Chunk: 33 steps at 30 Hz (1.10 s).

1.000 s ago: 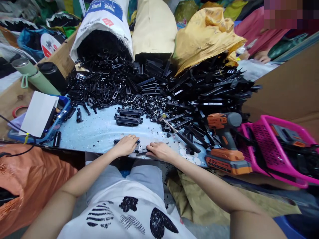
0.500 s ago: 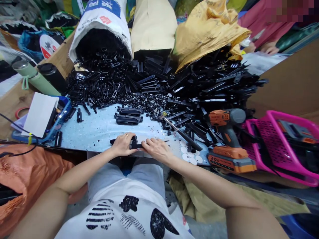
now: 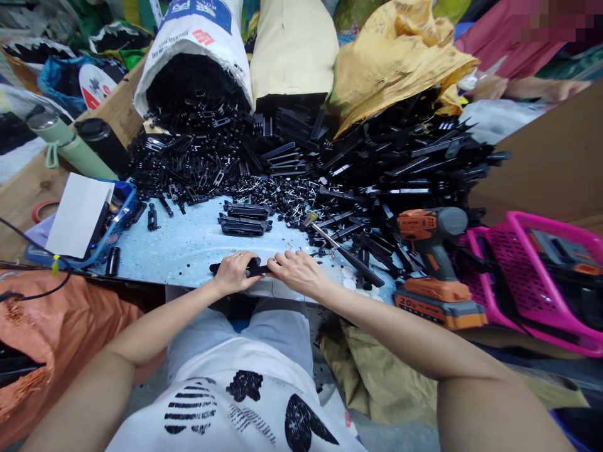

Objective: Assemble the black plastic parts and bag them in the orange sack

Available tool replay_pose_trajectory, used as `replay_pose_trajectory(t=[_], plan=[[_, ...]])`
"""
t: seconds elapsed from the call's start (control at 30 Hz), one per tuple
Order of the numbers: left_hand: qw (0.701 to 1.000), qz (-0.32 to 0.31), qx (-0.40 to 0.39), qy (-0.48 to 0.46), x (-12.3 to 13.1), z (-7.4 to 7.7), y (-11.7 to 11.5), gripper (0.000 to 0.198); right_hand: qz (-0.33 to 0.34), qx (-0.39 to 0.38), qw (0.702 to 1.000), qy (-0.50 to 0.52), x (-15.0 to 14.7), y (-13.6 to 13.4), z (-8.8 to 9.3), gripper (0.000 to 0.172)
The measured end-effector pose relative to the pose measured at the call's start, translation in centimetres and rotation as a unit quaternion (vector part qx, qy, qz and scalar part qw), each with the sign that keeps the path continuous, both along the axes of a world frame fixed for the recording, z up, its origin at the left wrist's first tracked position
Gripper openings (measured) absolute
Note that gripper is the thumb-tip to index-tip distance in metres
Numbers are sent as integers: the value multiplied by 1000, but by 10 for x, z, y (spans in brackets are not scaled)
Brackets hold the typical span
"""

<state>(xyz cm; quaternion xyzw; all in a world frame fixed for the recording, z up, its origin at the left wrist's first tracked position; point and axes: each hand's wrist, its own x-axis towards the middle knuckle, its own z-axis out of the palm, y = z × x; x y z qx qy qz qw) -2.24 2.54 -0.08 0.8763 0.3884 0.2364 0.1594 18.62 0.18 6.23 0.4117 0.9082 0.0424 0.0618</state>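
Observation:
My left hand (image 3: 235,272) is closed around a black plastic part (image 3: 257,269) at the table's front edge. My right hand (image 3: 294,271) grips the right end of the same part, its fingers bent over it. Finer details of the part are hidden by my fingers. Behind my hands, assembled black pieces (image 3: 245,225) lie in a small stack on the light blue table surface (image 3: 160,251). Right of them rests a hammer (image 3: 346,254) with a dark handle. Small black parts and screws (image 3: 287,194) are heaped further back.
An orange cordless drill (image 3: 436,263) stands at the right beside a pink basket (image 3: 537,282). Left are a blue basket (image 3: 113,232) and a green bottle (image 3: 80,150). Sacks (image 3: 294,50) spill black parts at the back. Another person's hand (image 3: 560,91) shows top right.
My right hand has shifted slightly and its fingers have risen a little on the part. The other person's arm has extended right. The camera view has moved slightly.

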Motion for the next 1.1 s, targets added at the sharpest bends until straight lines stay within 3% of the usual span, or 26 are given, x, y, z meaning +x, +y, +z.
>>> replay_pose_trajectory(t=[0.13, 0.23, 0.3, 0.37, 0.47, 0.53, 0.63, 0.73, 0.87, 1.0, 1.1], plan=[[1000, -8, -15, 19, 0, -4, -4, 44, 40, -20, 999, 6, 7, 3, -7, 36], [997, -40, -29, 53, 7, 0, -3, 52, 15, -22, 999, 34, 20, 4, -28, 39], [994, -81, -13, 66, 19, 7, 10, 60, -12, -22, 997, 72, 30, 1, -47, 42], [995, -61, 0, 80, 37, 19, 39, 51, -35, -22, 993, 114, 40, -5, -64, 41], [991, 75, -30, 105, 65, 34, 105, 32, -64, -24, 986, 153, 49, -18, -78, 38], [977, 155, -65, 130, 81, 36, 149, 32, -83, -35, 982, 164, 51, -25, -79, 37], [964, 183, -112, 159, 93, 29, 192, 25, -96, -52, 977, 181, 52, -25, -70, 37], [959, 182, -133, 170, 94, 17, 204, 22, -128, -24, 969, 209, 57, -1, -59, 35], [956, 202, -138, 159, 90, 8, 201, 24, -219, 43, 950, 221, 56, 65, -52, 35], [958, 219, -142, 122, 92, 15, 196, 20, -320, 69, 931, 160, 38, 131, -51, 33], [964, 224, -123, 65, 84, 29, 185, 19, -337, 42, 930, 141, 31, 153, -52, 29]])
